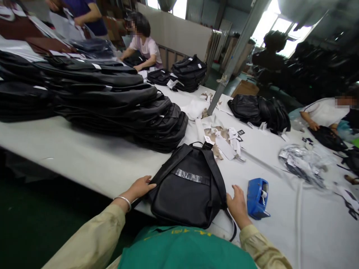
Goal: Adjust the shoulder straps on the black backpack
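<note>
Head cam view: a black backpack [188, 190] lies straps-up on the white table [84, 157], right at the near edge between both hands. The left hand [139, 188] rests on the bag's left edge, fingers loosely curled with the tips touching the fabric and strap, not really clamped on anything. The right hand [238, 206] lies flat and open against the bag's right side, fingers spread a bit, holding nothing.

Just right of the right fingers sits a blue tape dispenser [257, 198], close but not touching. Past the fingertips, beyond the bag's top handle, there's a scatter of paper tags [224, 144]. Up and left of the left fingers is a big stack of black backpacks [112, 101]. Farther out, a crumpled clear plastic bag [304, 162] lies to the right, and other people work at the table's far side.
</note>
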`<state>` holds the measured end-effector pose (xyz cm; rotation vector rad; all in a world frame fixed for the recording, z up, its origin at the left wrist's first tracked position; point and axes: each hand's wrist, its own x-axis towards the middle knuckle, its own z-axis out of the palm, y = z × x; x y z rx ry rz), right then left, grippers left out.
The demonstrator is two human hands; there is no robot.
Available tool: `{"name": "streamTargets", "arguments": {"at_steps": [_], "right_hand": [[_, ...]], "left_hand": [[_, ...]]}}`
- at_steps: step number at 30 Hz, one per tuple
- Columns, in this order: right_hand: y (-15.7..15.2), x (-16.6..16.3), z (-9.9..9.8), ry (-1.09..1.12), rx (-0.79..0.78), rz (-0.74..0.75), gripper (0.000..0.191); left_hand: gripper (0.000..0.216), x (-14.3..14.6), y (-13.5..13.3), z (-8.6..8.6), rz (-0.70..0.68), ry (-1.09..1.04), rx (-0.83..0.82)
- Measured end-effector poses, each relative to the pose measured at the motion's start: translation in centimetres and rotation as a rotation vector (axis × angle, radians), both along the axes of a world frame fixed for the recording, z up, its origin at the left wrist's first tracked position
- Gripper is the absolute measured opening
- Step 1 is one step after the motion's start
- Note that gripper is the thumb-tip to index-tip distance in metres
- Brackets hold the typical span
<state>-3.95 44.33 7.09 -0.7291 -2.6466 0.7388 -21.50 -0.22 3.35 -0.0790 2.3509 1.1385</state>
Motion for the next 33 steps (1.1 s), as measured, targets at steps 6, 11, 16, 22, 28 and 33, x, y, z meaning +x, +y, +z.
{"name": "streamTargets", "arguments": {"at_steps": [6,11,16,22,28,33], "right_hand": [[-11.3,-5.4,2.4,-0.003,-0.258,0.46,0.024],[-17.2,-7.0,2.7,-0.1,-0.376,0.642,0.021],[-19.3,-8.3,2.9,-0.209,-0.64,0.552,0.016],[-22.8,-12.2,5.5,-0.019,-1.136,0.524,0.045],[-23.4,-15.3,6.1,0.082,-1.311,0.177,0.05],[-22.7,-16.1,5.2,0.099,-1.408,0.052,0.04]], "left_hand": [[0.053,-3.8,-1.1,-0.3,-0.133,-0.159,0.049],[0.048,-4.1,-1.5,0.7,-0.194,-0.253,0.125],[0.041,-4.7,-1.2,5.4,-0.178,-0.455,0.462],[0.032,-7.2,4.0,13.2,-0.216,-0.371,0.781],[0.039,-6.5,6.9,12.3,-0.095,-0.027,0.664],[0.044,-2.1,3.8,7.2,-0.106,-0.127,0.464]]}}
